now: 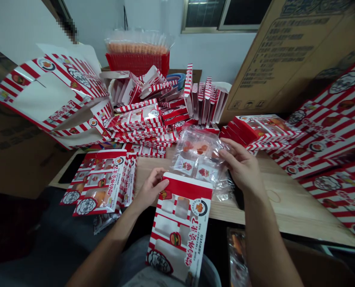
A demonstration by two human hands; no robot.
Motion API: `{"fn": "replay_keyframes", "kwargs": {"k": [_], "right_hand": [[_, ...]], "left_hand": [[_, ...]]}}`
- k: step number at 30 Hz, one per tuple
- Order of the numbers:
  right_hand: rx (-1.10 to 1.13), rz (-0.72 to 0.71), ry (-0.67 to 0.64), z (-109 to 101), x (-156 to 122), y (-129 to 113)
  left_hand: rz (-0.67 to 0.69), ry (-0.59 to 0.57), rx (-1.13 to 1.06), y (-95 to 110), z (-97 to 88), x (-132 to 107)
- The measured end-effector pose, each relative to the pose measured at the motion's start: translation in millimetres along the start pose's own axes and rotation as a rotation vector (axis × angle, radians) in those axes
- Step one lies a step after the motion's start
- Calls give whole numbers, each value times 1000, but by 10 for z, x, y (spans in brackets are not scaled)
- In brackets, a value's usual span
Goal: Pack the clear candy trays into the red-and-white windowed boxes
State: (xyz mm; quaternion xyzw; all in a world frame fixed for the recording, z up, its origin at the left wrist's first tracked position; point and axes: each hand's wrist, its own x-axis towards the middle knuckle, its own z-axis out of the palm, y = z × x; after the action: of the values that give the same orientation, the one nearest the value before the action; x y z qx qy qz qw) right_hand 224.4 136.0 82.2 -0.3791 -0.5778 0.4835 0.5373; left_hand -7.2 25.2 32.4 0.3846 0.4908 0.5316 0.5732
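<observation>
Head view: taking the red-and-white striped, windowed cardboard box point(180, 227) as landmark, a few flat windowed boxes of like print point(99, 181) lie to its left, reaching past the near edge of the pale wooden bench point(288, 211); a bump could tip them off. Beyond the box and leftward, the uneven heap of striped cartons point(138, 115) could slide if jolted. The left hand point(152, 185) pinches the box's upper left corner between thumb and fingers; gripped only there, the box could swing, and a hard squeeze could crease its card. Just beyond the box's top edge is the clear plastic packet point(213, 157) with orange pieces point(200, 149) and two white printed sachets point(206, 172). The right hand point(240, 163) pinches its right side; the film looks loose and slick, so it could slip from the fingers or snag on the box's edge. To the box's right, farther back, the low stack of red-sided boxes point(255, 131) could be knocked askew by a straying wrist.
</observation>
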Motion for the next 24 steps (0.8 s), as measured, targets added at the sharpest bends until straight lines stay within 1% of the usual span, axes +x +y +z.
{"fn": "replay_keyframes", "kwargs": {"k": [4,10,15,19,21,24], "right_hand": [[54,24,0,6,-2,-35],[29,28,-10,35,-11,-71],[-31,16,-7,57,-17,-59],[26,57,25,65,-30,6],[84,118,-19,72,-76,67],[152,251,-173,75,-205,173]], "left_hand": [[-5,-15,-11,41,-5,-1],[-12,-5,-31,49,9,-5],[-19,-2,-41,57,11,-17],[-23,-6,-42,44,23,-15],[-15,1,-42,12,27,-19],[24,17,-36,-71,11,-79]]}}
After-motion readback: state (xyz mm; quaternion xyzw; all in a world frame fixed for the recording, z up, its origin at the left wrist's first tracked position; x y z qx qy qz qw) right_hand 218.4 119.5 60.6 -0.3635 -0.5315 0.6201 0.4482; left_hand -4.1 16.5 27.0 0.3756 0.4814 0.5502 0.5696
